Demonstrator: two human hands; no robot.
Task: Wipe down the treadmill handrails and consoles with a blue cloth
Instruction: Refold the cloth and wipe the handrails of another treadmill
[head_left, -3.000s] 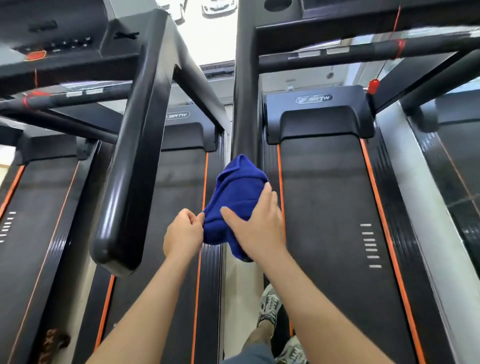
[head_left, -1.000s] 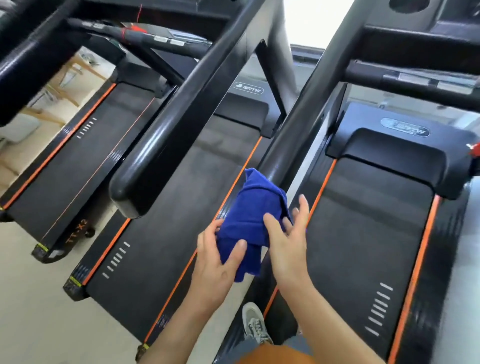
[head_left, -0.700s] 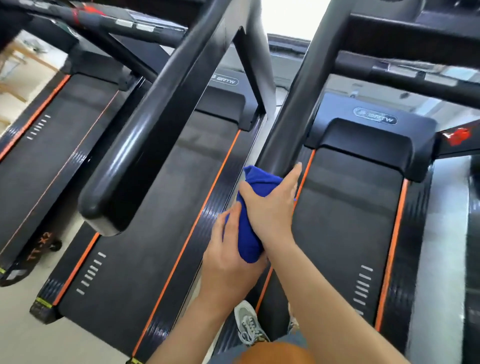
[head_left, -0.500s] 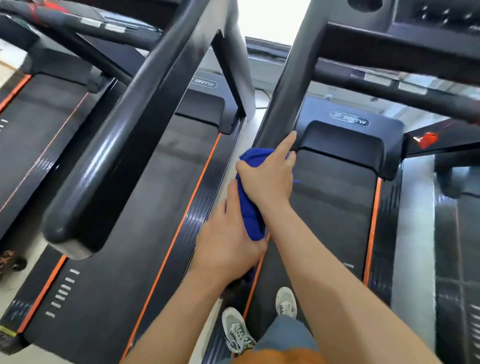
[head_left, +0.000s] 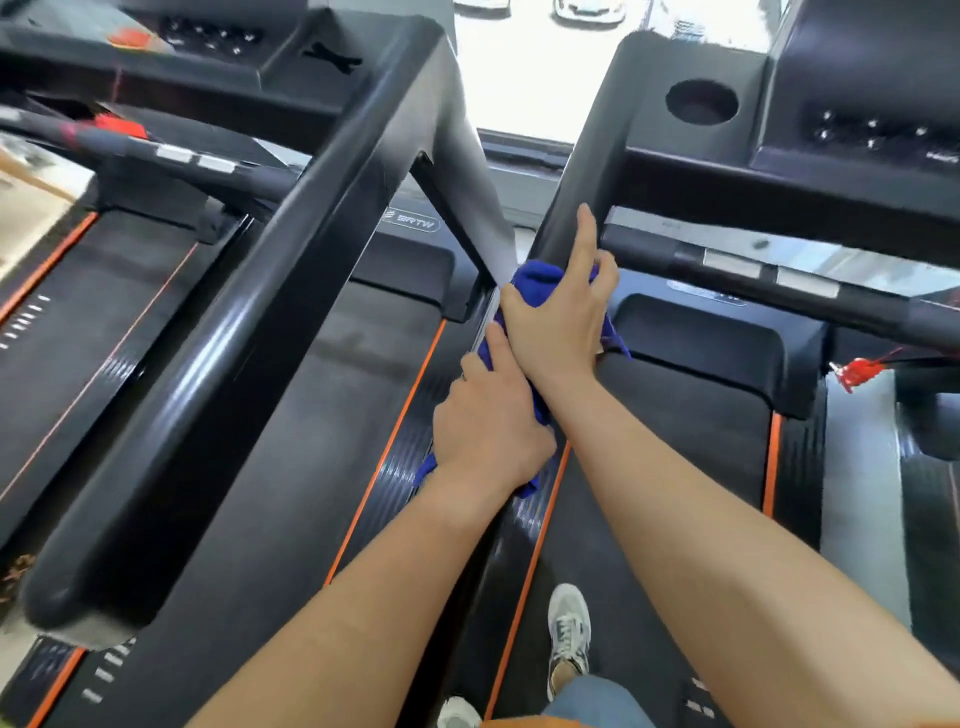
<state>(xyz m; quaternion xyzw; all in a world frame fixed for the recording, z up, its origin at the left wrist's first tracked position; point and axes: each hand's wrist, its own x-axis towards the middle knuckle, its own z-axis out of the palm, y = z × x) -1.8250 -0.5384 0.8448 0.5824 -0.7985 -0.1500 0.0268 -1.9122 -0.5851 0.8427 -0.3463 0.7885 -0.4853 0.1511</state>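
A blue cloth (head_left: 535, 278) is wrapped around the left handrail (head_left: 582, 182) of the treadmill I stand on. My right hand (head_left: 558, 317) grips the cloth on the rail, with the index finger stretched up along the black bar. Just below it, my left hand (head_left: 488, 431) grips the lower part of the cloth around the same rail. Cloth ends stick out under the left hand. The console (head_left: 862, 124) of this treadmill, with a round cup hole and buttons, is at the upper right.
A neighbouring treadmill's thick black handrail (head_left: 218, 364) runs diagonally on the left, its console (head_left: 208, 47) at the top left. A cross handlebar (head_left: 779, 270) passes right of my hands. A red safety clip (head_left: 857, 370) hangs at the right. My shoe (head_left: 569, 634) stands on the belt.
Both hands have slid the cloth up the handrail toward the console. Earlier they held the cloth free in front of the rail, then wrapped it around the rail's lower end.
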